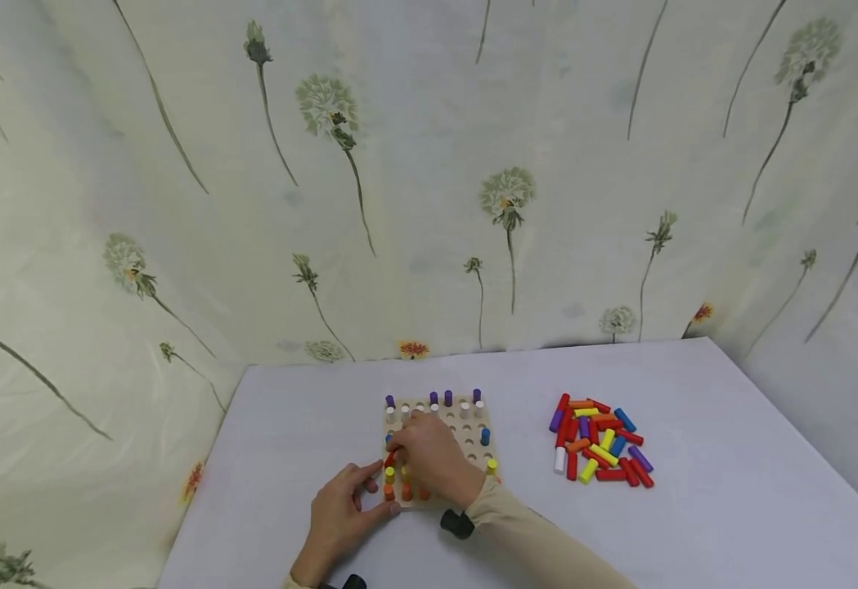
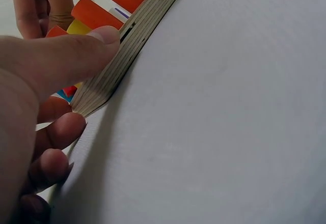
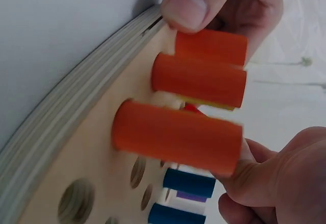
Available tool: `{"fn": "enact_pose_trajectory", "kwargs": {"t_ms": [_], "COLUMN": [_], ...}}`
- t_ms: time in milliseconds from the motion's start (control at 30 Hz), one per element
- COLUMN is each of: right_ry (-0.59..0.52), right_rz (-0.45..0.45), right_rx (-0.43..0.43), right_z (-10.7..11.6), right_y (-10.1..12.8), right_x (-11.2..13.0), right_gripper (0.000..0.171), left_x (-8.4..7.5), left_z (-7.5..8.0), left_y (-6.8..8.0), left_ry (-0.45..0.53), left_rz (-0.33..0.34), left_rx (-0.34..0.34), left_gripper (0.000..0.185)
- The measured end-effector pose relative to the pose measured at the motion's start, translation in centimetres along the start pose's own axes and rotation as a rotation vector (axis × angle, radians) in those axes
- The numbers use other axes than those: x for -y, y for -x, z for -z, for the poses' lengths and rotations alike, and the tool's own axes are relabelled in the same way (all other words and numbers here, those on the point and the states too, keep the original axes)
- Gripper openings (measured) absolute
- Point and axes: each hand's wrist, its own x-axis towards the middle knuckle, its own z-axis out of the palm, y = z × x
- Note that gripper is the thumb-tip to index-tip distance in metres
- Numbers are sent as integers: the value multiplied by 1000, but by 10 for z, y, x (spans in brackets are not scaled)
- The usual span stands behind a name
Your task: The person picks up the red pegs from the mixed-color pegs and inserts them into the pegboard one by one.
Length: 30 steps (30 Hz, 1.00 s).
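Observation:
A square wooden pegboard lies on the table with round pegs standing in its holes. My left hand grips its near left corner, the thumb on the front edge and the other fingers along the left side. Over the board's left part, my right hand pinches a red peg at the left edge, behind a yellow peg. Orange pegs stand along the front row. White pegs and purple pegs fill places at the back, and a blue peg stands at the right. The right hand hides the board's middle.
Right of the board, a loose pile of pegs in red, yellow, orange, blue, purple and white lies on the white table. A curtain with dandelion prints hangs behind the table. Dark wrist cameras sit at both wrists.

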Motion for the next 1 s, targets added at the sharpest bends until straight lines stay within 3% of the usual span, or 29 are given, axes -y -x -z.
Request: {"fn": "enact_pose_trajectory", "kwargs": {"t_ms": [267, 567, 800, 1000], "right_ry": [-26, -16, -30, -47], "right_rz": [-19, 64, 35, -50], "right_rx": [18, -43, -55, 8], "right_z": [0, -9, -11, -4], "right_y": [4, 1, -2, -8], "right_x": [-1, 2, 5, 11], "right_gripper": [11, 4, 4, 5], "left_x": [0, 1, 0, 0], "left_z": [1, -3, -4, -2], "left_y": [1, 3, 3, 3], "left_ry": [-12, 3, 11, 3], "left_rz": [0, -40, -50, -52], "left_rx": [15, -23, -36, -42], "left_gripper": [62, 61, 60, 60]}}
